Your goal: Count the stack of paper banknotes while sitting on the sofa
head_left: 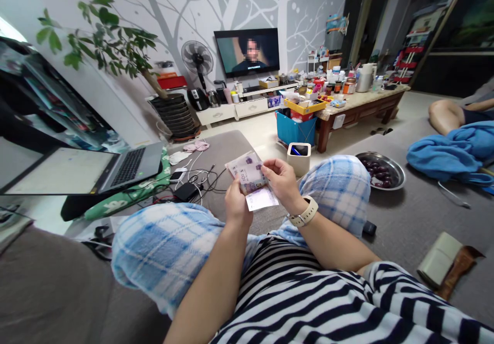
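Observation:
I sit on a grey sofa with my knees up in blue plaid trousers. My left hand (236, 202) grips a small stack of purple banknotes (247, 173) from below, fingers closed round it. A paler note or slip (262, 199) sticks out at the bottom of the stack. My right hand (283, 179), with a cream watch on the wrist, pinches the right edge of the top banknote between thumb and fingers. Both hands are held above my lap, between my knees.
An open laptop (116, 171) rests on a green cushion at left, with chargers and cables (191, 182) beside it. A metal bowl of dark fruit (380, 171) and a wallet (440, 259) lie on the sofa at right. Another person's leg (447, 115) lies far right.

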`<state>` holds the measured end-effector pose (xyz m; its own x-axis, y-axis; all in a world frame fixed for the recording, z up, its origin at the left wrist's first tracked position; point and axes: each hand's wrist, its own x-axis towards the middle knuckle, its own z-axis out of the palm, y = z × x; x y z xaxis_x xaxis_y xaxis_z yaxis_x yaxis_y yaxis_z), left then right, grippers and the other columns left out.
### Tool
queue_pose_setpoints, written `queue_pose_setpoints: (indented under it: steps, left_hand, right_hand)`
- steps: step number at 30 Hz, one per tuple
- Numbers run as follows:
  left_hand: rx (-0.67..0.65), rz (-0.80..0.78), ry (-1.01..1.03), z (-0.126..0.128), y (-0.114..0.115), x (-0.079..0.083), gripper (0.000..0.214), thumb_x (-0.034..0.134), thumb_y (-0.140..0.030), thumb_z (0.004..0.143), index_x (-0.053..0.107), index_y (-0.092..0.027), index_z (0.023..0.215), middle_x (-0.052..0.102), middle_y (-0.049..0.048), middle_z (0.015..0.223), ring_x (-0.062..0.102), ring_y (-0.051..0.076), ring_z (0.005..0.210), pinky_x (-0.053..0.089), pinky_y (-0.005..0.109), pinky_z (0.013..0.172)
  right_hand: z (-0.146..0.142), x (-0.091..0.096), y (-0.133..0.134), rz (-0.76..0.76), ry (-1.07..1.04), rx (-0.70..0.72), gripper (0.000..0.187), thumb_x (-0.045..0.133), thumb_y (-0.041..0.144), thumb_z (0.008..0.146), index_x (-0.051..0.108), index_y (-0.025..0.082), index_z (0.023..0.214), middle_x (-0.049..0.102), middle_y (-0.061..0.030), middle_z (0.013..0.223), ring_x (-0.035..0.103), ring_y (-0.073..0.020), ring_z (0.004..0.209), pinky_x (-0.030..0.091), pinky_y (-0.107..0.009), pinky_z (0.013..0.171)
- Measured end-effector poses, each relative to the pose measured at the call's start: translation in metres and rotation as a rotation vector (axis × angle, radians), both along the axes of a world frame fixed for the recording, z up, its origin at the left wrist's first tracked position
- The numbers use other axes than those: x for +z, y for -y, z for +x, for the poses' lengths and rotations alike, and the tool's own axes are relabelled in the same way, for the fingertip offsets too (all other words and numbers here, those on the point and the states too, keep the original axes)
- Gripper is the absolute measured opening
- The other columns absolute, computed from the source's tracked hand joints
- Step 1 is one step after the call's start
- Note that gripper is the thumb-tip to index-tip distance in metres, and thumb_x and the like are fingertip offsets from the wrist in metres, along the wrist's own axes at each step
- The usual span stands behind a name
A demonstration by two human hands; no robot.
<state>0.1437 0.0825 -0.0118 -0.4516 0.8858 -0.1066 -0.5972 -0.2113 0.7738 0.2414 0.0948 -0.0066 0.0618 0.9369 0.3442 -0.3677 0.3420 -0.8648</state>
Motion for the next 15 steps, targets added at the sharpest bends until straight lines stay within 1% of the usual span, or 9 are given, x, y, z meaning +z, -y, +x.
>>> queue_pose_setpoints:
  steps: [3,8,12,15]
  left_hand:
    - [0.007,-0.006,0.018,0.001,0.0018,0.0031,0.015,0.055,-0.019,0.078,0.067,-0.011,0.073,0.07,0.0044,0.07,0.068,0.016,0.069,0.051,0.026,0.073]
    - [-0.006,-0.055,-0.039,0.0017,0.0067,0.0076,0.015,0.055,-0.017,0.079,0.066,-0.012,0.071,0.069,0.0029,0.066,0.066,0.015,0.067,0.052,0.024,0.07]
    - [-0.037,-0.018,0.048,0.0029,0.0069,0.0077,0.015,0.056,-0.019,0.081,0.067,-0.011,0.077,0.071,0.0069,0.072,0.069,0.019,0.076,0.054,0.03,0.075]
    - [-0.038,0.003,0.086,0.0041,0.0057,0.007,0.016,0.055,-0.019,0.082,0.068,-0.01,0.08,0.072,0.0092,0.077,0.07,0.021,0.079,0.054,0.033,0.078]
  right_hand:
    - [-0.0002,0.0002,0.0,-0.005,-0.013,0.004,0.022,0.069,0.035,0.07,0.06,0.018,0.08,0.062,-0.0002,0.072,0.055,-0.0124,0.066,0.044,-0.025,0.062]
    - [0.0009,0.0029,0.0033,0.0,-0.026,0.011,0.021,0.069,0.035,0.071,0.06,0.018,0.079,0.061,0.0012,0.067,0.053,-0.0107,0.06,0.041,-0.024,0.058]
    - [0.0029,0.0045,0.0043,-0.017,0.016,0.006,0.025,0.063,0.043,0.077,0.06,0.018,0.077,0.051,0.0052,0.048,0.044,-0.0093,0.045,0.035,-0.024,0.049]
    - [0.0039,0.0043,0.0029,-0.03,0.049,0.004,0.03,0.061,0.048,0.078,0.059,0.019,0.073,0.046,0.006,0.044,0.041,-0.0092,0.042,0.033,-0.025,0.048]
